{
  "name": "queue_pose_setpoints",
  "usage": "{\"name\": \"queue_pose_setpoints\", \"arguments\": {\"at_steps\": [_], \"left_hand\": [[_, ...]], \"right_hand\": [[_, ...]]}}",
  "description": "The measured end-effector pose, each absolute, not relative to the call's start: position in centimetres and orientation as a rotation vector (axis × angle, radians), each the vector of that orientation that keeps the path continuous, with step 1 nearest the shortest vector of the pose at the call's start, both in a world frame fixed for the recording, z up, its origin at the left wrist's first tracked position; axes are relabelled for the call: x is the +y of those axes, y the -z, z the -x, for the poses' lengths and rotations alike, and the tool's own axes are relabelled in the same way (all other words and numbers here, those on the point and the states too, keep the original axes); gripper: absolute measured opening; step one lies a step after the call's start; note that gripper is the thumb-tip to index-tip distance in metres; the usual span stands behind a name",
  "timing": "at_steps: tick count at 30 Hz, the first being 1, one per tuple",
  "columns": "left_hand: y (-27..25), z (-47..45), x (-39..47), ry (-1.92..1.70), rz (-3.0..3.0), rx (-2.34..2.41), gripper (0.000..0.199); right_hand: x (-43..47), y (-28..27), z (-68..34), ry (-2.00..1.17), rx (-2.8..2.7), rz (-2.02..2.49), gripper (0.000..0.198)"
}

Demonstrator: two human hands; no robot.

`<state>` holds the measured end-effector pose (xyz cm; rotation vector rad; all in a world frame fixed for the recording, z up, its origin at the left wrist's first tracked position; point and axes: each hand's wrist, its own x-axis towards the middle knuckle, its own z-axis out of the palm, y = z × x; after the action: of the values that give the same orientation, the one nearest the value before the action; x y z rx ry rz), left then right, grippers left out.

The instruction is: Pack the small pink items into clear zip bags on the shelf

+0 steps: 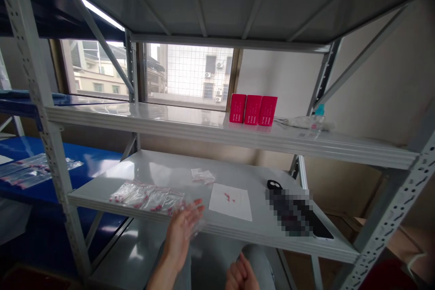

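Observation:
My left hand (181, 233) is raised at the front edge of the lower grey shelf (163, 172) and holds a small clear plastic bag (194, 224) between its fingers. My right hand (239, 274) rests low near my lap with the fingers curled; nothing shows in it. Just left of my left hand lie several clear bags with small pink pieces (147, 197). To its right is a white sheet of paper (231, 201) with a few pink pieces (229, 197) on it. Another small clear bag (203, 175) lies further back.
Three pink boxes (253, 109) stand on the upper shelf (170, 120), with a crumpled plastic bag and bottle (311, 121) to their right. A black object (299, 213), partly blurred, lies at the lower shelf's right. Blue shelving (34, 167) with more bags stands at left. Metal uprights frame both sides.

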<state>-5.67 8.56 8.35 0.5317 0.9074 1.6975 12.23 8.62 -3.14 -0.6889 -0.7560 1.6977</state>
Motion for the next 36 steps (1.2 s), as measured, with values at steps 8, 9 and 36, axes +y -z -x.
{"name": "queue_pose_setpoints", "arguments": {"at_steps": [8,9,36], "left_hand": [[-11.7,14.1,25.1,-1.507,-0.827,1.547,0.016],[-11.1,14.8,26.3,-1.441,-0.869,1.613,0.020],[-3.5,17.2,10.2,-0.966,-2.495,1.520,0.054]], "right_hand": [[21.0,-8.9,-17.1,-0.370,-1.811,1.450,0.054],[22.9,-8.9,-16.8,-0.246,-1.946,1.499,0.054],[26.0,-6.3,-13.7,0.271,-2.232,1.599,0.035]]}}
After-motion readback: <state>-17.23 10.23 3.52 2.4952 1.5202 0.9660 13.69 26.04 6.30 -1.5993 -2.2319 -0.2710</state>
